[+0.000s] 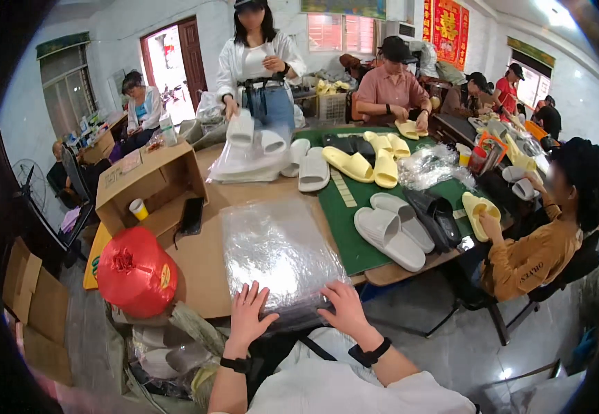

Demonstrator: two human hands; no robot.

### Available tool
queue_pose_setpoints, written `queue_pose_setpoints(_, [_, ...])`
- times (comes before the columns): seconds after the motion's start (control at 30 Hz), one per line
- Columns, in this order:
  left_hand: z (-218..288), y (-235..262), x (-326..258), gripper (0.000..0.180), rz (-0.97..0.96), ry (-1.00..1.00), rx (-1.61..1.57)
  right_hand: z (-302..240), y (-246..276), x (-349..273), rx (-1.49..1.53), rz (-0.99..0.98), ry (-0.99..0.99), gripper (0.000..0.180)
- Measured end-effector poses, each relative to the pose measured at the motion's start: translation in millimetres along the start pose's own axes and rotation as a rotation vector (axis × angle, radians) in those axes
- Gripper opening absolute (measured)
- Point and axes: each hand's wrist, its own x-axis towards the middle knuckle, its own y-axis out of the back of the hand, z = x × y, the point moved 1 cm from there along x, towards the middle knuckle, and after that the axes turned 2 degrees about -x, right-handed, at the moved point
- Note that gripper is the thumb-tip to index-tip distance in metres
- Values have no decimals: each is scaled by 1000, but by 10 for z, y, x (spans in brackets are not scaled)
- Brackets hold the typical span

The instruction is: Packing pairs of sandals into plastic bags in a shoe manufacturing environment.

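Note:
A flat stack of clear plastic bags (272, 234) lies on the cardboard-covered table before me, shining under the lights. My left hand (249, 314) rests on the stack's near left corner, its fingers stretched out and thumb apart. At the near right corner lies my right hand (344, 308), fingers also spread on the plastic. Neither hand grips anything. Between them the near edge of the bags looks rumpled and hangs toward the table's edge. Grey slippers (389, 238) and black slippers (432, 217) sit on the green mat to the right.
Left stand a red plastic-wrapped roll (137, 272), an open cardboard box (151, 183) and a black phone (189, 216). Across the table, a person holds a white slipper (241, 130). Yellow slippers (350, 164) lie farther off. Another person sits right. A sack (203, 331) stands below.

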Motion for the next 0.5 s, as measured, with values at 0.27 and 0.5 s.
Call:
queue_pose_setpoints(0.27, [-28, -53, -59, 74, -23, 51, -9, 384, 588, 274, 89, 410, -27, 28])
queue_pose_setpoints(0.5, [-20, -37, -67, 77, 31, 42, -18, 1896, 1033, 671, -310, 449, -386, 52])
